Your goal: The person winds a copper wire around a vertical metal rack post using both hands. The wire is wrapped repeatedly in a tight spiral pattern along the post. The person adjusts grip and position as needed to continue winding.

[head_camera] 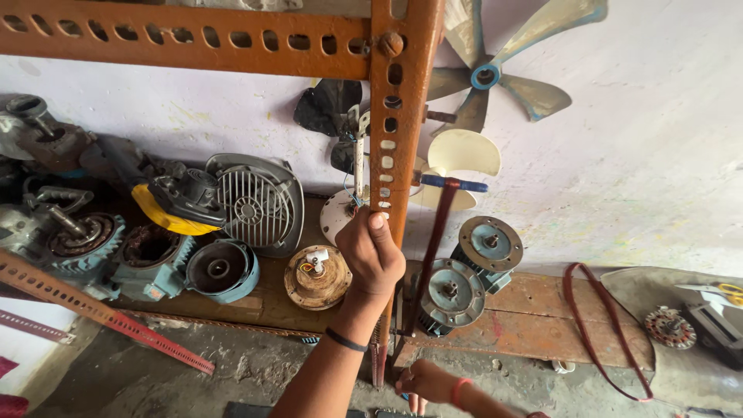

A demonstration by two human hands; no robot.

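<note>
My left hand (371, 251) is gripping the rusty orange upright post (396, 139) of a slotted metal rack, fingers curled around its front edge and thumb pressed against its face, a black band circling the wrist. My right hand (422, 381) is reaching low near the foot of the same post, wearing an orange band; its fingers are pointing down and partly cut off by the frame's edge, so I cannot tell whether they are pinching anything. The post is standing vertical at the middle of the view, meeting a slotted orange crossbar (186, 35) at the top, where a bolt is joining the two.

Just right of the post, a dark red bar with a blue cross handle (455, 184) is leaning upright. Behind it, two round blue-grey motor caps (472, 267) are sitting on a worn wooden shelf (534, 310), with a red belt (596, 325) looping over its edge. Left of the post, a brown coil-wound disc (316, 277) is lying on the shelf, and beyond it are a grey finned fan cover (259, 203) and several dusty motor housings (147, 259). A loose slotted strip (101, 310) is slanting across the lower left. Fan blades (495, 73) are hanging against the pale wall (658, 155) above.
</note>
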